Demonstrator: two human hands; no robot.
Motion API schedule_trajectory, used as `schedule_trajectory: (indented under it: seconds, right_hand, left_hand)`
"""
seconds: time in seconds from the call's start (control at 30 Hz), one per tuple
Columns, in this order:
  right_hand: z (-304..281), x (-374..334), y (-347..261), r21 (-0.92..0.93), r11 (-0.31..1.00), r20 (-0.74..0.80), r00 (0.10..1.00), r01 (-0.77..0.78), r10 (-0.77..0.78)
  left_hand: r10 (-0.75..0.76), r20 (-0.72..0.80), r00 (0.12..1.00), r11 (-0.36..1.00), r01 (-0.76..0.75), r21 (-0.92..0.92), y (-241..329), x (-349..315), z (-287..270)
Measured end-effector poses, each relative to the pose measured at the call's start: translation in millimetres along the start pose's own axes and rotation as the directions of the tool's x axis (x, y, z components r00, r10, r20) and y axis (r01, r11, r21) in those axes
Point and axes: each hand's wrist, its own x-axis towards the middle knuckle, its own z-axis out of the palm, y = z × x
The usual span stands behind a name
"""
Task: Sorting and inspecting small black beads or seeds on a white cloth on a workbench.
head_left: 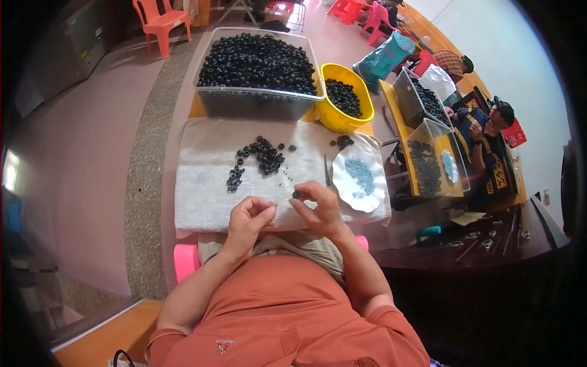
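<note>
My right hand pinches a small round black part between thumb and fingertips above the cloth's near edge. Beside it, my left hand is closed, thumb against forefinger; whatever sits in that pinch is too small to make out. The hands are apart. Beyond them, a loose heap of black ring-shaped parts lies on the pale cloth, with a smaller cluster of black pieces at its left. Several tiny specks lie between heap and right hand. A white wavy-rimmed plate holds small blue-grey pieces.
Behind the cloth stand a clear bin and a yellow tub, both filled with black parts. A thin dark tool lies beside the plate. At right, a co-worker sits by a table with more bins. An orange chair stands far left.
</note>
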Motion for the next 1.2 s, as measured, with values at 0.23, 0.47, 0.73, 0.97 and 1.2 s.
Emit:
schedule_trajectory:
  seconds: [0.23,0.47,0.73,0.97,1.2]
  right_hand:
    - [-23,4,7,-0.022,0.987,-0.041,0.986,-0.162,0.161]
    - [-31,7,16,0.029,0.978,-0.081,0.975,-0.206,0.208]
    - [-33,7,19,0.015,0.981,-0.098,0.976,-0.194,0.194]
    - [-39,7,20,-0.017,0.983,-0.102,0.979,-0.181,0.179]
    - [-67,24,20,-0.112,0.940,-0.067,0.946,-0.323,0.317]
  left_hand:
    - [-0.025,0.006,1.000,1.000,0.025,-0.015,1,-1,-2]
    - [-0.026,0.010,1.000,1.000,0.026,-0.011,1,-1,-1]
    - [-0.047,0.018,0.999,0.999,0.048,-0.023,4,-2,-1]
    - [-0.036,0.008,0.999,0.999,0.037,-0.030,2,0,-2]
    - [-0.050,0.011,0.999,0.998,0.050,-0.036,2,-1,-3]
